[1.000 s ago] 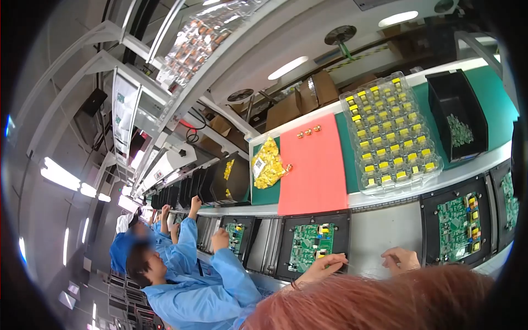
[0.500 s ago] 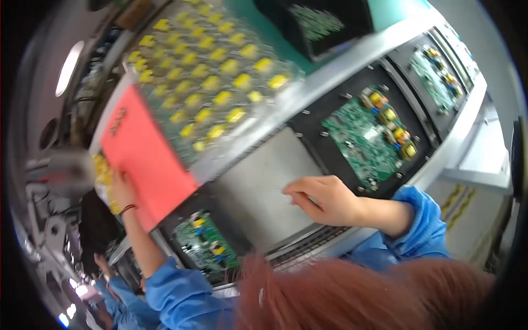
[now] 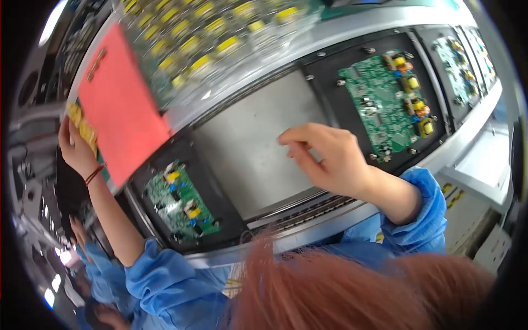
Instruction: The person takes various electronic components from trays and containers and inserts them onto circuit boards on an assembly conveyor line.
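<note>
My left hand (image 3: 77, 149) reaches out at the far left, at the edge of the bag of yellow parts (image 3: 83, 127). Its fingers are partly hidden, and what they hold, if anything, cannot be made out. Over the bare metal plate (image 3: 253, 148), my right hand (image 3: 327, 157) hovers with thumb and forefinger close together; anything between them is too small to tell. To its right lies a green circuit board (image 3: 379, 104) in a black frame. A second board (image 3: 181, 203) sits lower left, between my forearms.
The red sheet (image 3: 121, 104) bears a few small brass-coloured parts (image 3: 97, 64). Behind the line stands a clear tray of yellow components (image 3: 206, 41). More framed boards (image 3: 455, 69) are at the upper right. A co-worker's blue sleeve (image 3: 104, 272) shows at the lower left.
The view has swung toward the line on the right. My left hand has reached out left to the yellow bag. My right hand stays over the metal plate, its fingers still drawn together.
</note>
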`<state>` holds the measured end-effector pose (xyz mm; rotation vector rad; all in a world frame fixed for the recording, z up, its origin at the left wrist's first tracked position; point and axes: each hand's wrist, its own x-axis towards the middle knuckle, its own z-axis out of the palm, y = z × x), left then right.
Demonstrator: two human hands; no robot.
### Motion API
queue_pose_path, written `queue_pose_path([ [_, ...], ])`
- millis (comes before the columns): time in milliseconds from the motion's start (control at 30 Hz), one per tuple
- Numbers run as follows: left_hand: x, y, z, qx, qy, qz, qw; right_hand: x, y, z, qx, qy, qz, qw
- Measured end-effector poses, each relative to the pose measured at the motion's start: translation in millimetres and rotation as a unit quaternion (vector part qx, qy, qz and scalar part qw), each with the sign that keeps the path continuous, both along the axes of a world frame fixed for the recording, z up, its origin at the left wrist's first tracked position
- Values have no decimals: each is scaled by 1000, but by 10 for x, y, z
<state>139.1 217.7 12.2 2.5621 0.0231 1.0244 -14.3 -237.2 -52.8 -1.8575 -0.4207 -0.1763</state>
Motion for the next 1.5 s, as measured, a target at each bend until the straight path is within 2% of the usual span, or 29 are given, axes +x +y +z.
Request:
queue_pose_path([
  [33,-159,-286,114,-77,-30,-47,995,-16,22,-15,2,6,9,1000],
  [133,-636,-821,436,-112,-69,-67,989,-69,71,-35,-8,28,39,999],
  [200,-982,-942,539,-230,-103,-110,961,-92,118,-16,-14,49,48,998],
  [233,-1222,-1086,583,-297,-121,-108,941,-109,137,-17,-8,68,54,996],
  [367,-2249,-1343,414,-364,-168,-8,916,-208,186,-49,-5,118,99,988],
  [433,-2827,-1233,323,-363,-121,-35,923,-248,209,-72,-11,118,131,984],
  [467,-3111,-1189,283,-421,-114,-23,899,-270,205,-84,-18,128,139,982],
  [500,-3329,-1223,269,-477,-105,41,872,-293,226,-86,-25,138,141,980],
  [600,-3911,-1102,188,-528,-2,69,846,-362,252,-75,-22,153,160,975],
  [633,-4044,-1064,129,-555,19,74,828,-385,247,-31,-62,126,158,977],
  [667,-4154,-990,80,-587,35,80,805,-442,200,-57,-49,107,173,978],
  [700,-4213,-921,23,-593,50,69,800,-511,140,62,-103,35,195,975],
  [733,-4278,-833,-70,-601,63,80,792,-603,38,153,-40,49,251,966],
  [767,-4242,-767,-91,-572,84,46,815,-778,-130,193,-32,55,290,955],
  [800,-4203,-596,-169,-568,95,38,816,-927,-312,301,18,104,340,934],
  [867,-3915,-463,-178,-570,130,-30,810,-1334,-722,278,41,284,345,893],
  [900,-3749,-430,-214,-550,143,-30,822,-1547,-934,214,-82,392,336,853],
  [933,-3564,-434,-234,-527,151,-28,836,-1782,-1124,106,-193,493,326,783],
  [1000,-3250,-564,-270,-540,149,-40,827,-2310,-1358,-196,-236,543,438,676],
  [1033,-3136,-673,-292,-543,158,-54,823,-2571,-1386,-350,-232,550,423,682],
  [1100,-2941,-1051,-173,-468,198,-67,859,-3034,-1366,-598,-2,582,442,682],
  [1133,-2913,-1083,-157,-424,212,-71,878,-3100,-1398,-699,5,581,437,687],
  [1200,-2864,-1216,-39,-331,232,-73,912,-3171,-1425,-868,111,666,453,582],
  [1233,-2843,-1301,32,-282,240,-71,926,-3153,-1452,-950,116,662,456,583],
  [1300,-2832,-1384,133,-186,251,-60,948,-3076,-1512,-1109,-28,713,516,474],
  [1333,-2840,-1391,167,-139,257,-52,955,-3091,-1535,-1199,-28,710,521,472],
  [1367,-2877,-1331,176,-308,253,-88,913,-3111,-1563,-1292,-39,720,503,476],
  [1433,-3006,-1101,130,-336,250,-73,905,-3098,-1545,-1355,-53,729,490,474],
  [1500,-3169,-811,-9,-401,243,-57,882,-3067,-1504,-1351,2,734,486,474],
])
